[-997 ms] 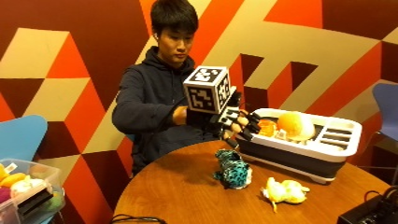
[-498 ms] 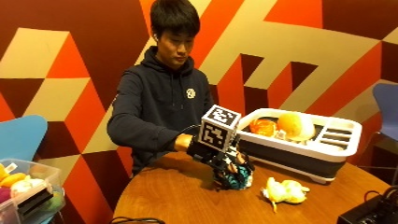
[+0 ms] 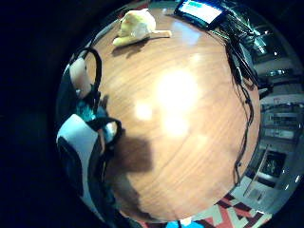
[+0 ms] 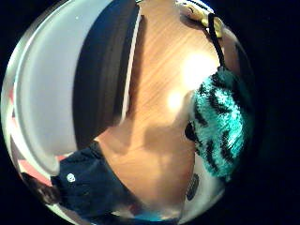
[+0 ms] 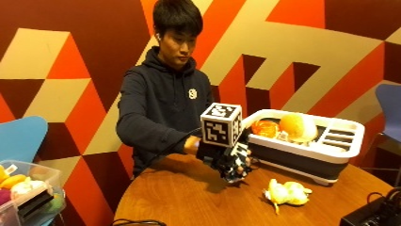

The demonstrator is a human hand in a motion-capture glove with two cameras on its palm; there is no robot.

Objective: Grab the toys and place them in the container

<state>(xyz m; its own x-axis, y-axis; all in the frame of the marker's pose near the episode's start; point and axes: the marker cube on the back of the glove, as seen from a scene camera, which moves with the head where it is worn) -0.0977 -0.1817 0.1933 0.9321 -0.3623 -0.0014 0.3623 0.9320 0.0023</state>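
Orange, maroon and cream shapes cover the wall behind a round wooden tabletop (image 5: 188, 197) where a person in a dark hoodie sits. Near the tabletop's middle, the gloved right hand (image 5: 230, 162) is down at the surface with its fingers curled around a teal-and-black striped plush toy (image 4: 221, 126); the thumb-side palm view shows that toy pressed close against the palm, just above the wood, while in the outside view it is almost hidden under the glove. From the hand, a yellow plush toy (image 5: 285, 192) lies on the tabletop at about four o'clock, near but apart from it; it also shows in the little-finger-side view (image 3: 137, 26). At about two o'clock from the hand stands the white container (image 5: 341, 153) with a dark base, touching the tabletop's far edge, already holding an orange toy (image 5: 266, 128) and a pale yellow-orange round toy (image 5: 298, 126). Off the tabletop, at nine o'clock, a clear bin (image 5: 25, 197) holds more coloured things beside a blue chair (image 5: 22, 139).
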